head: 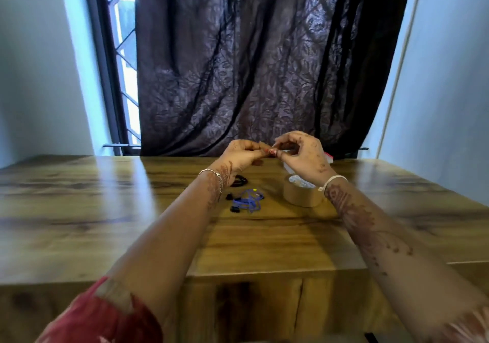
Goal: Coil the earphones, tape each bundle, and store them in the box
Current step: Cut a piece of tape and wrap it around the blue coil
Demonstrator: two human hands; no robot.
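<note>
Well, left hand [239,155] and right hand [303,154] meet, fingers curled on I cannot tell what, above tangled blue earphones [248,201] and a round brown tape roll [301,196].

Small item [272,152] pinched by left hand [242,155] and right hand [303,156] — too blurred to identify; box [329,158] mostly hidden

On the table [105,210], the tape roll [303,193] stood right of the loose earphones [247,201], with a coiled bundle [240,179] just behind them, partly hidden by the left wrist. The left hand [242,154] and right hand [301,154] met fingertip to fingertip above the table's far middle. The box [329,157] lay behind the right hand, and a curtain [251,64] hung beyond the far edge.
</note>
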